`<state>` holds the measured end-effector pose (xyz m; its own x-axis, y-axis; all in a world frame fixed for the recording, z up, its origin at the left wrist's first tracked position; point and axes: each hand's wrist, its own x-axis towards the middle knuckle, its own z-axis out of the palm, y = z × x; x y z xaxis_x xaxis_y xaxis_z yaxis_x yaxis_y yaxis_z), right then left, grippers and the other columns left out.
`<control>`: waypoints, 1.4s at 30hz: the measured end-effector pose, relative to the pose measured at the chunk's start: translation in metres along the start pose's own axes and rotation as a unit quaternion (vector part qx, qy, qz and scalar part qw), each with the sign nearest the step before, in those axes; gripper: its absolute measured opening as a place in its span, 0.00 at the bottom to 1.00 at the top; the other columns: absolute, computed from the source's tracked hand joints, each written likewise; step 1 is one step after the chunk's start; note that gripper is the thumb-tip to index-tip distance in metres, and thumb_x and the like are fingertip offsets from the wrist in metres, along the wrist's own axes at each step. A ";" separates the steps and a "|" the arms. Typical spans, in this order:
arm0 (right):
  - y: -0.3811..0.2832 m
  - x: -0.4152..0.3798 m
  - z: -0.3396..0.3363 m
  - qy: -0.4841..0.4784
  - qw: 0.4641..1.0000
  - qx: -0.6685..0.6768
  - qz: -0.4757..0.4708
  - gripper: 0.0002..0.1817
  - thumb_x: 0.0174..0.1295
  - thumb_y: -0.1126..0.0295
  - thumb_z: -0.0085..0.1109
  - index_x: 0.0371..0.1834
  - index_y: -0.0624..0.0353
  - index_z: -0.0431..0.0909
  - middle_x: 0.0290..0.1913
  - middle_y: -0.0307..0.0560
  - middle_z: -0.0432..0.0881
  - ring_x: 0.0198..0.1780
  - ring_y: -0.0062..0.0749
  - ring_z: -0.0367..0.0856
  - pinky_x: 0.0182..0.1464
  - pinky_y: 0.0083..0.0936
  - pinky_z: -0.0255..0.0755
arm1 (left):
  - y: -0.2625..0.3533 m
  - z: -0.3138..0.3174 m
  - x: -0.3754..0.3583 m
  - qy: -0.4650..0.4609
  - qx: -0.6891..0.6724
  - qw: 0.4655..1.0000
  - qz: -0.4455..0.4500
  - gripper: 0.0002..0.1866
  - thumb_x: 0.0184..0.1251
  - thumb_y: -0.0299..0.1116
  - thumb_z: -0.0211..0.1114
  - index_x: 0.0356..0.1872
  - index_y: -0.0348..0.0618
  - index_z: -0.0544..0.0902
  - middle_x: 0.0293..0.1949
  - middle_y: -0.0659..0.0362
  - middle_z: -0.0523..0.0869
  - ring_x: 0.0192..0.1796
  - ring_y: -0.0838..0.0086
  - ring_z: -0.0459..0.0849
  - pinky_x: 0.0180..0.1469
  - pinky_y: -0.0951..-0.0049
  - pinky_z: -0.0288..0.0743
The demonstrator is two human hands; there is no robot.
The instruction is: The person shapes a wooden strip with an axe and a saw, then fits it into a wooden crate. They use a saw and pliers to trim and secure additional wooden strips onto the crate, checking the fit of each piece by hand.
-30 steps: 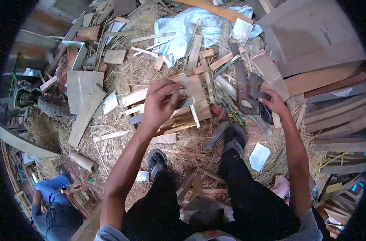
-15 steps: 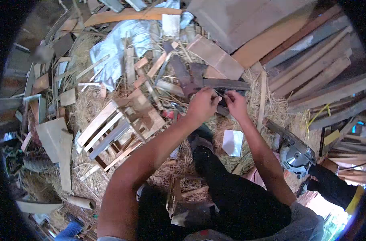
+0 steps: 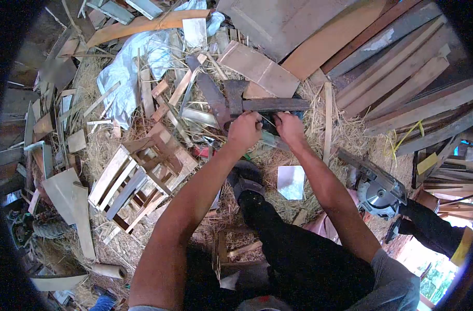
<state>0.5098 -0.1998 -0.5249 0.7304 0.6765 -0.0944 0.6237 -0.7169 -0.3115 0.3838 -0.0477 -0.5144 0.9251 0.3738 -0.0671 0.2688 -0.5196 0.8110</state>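
Note:
Both of my hands are close together just below a dark wooden bar. My left hand is closed, its fingertips curled in toward a small dark thing between the hands. My right hand is closed too, with thumb and fingers pinched at the other side of it. What the fingers grip is too small and dark to name. Left of the bar lie dark brown flat pieces. A slatted wooden frame leans to the left of my forearm.
A circular saw sits at right, beside another person's dark-sleeved arm. Long boards are stacked upper right. A pale sheet piece lies on the straw near my shoe. Bluish plastic sheeting and wood scraps lie upper left.
The view has shifted, so most things sit farther left. My hands have lowered from over the bar's edge to just below it and stand slightly farther apart.

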 end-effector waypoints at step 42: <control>-0.034 0.049 -0.039 -0.101 0.971 -0.051 -0.210 0.33 0.54 0.66 0.72 0.65 0.58 0.72 0.64 0.55 0.75 0.66 0.53 0.72 0.67 0.45 0.62 | 0.063 -0.275 -0.170 0.271 -0.088 0.958 0.016 0.07 0.61 0.24 0.71 0.40 0.42 0.89 0.42 0.57 0.90 0.49 0.69 0.87 0.56 0.67 0.77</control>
<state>0.5352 -0.1494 -0.4821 0.3437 0.9244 -0.1657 0.8863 -0.3776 -0.2680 0.1694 0.0676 -0.2920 0.6443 0.7289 0.2313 0.1493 -0.4166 0.8967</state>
